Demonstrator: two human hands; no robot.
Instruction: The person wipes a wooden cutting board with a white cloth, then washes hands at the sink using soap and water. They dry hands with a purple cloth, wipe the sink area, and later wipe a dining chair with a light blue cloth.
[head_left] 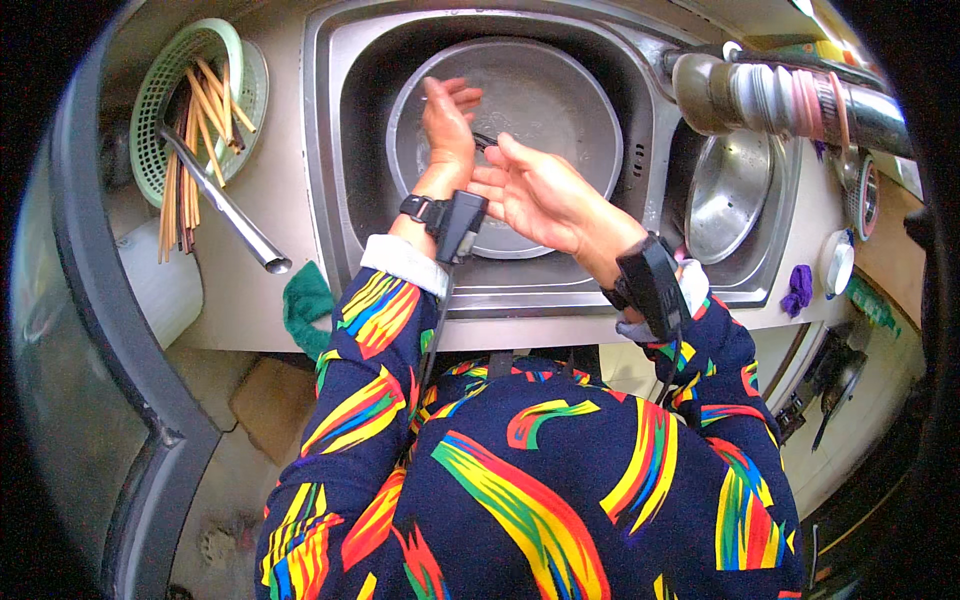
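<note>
A wide, round metal basin (580, 100) stands in the large bowl of the steel sink (340, 20), apparently with water in it. Over its left part is my left hand (450, 125), its fingers extended and nothing seen in them. My right hand (540, 195) is turned palm up over the near part, fingers stretched out, with no object on the palm. Between the two hands shows a small dark thing (485, 141), too little visible to name. Each wrist carries a strapped black device, the left one (462, 225) close to my right fingertips.
At the left, a pale green basket (150, 150) holds chopsticks (210, 105) and a metal-handled utensil (235, 220). A green cloth (306, 308) lies at the counter edge. A metal bowl (732, 195) sits in the smaller sink bowl, with a purple scrunched item (798, 290) beyond it.
</note>
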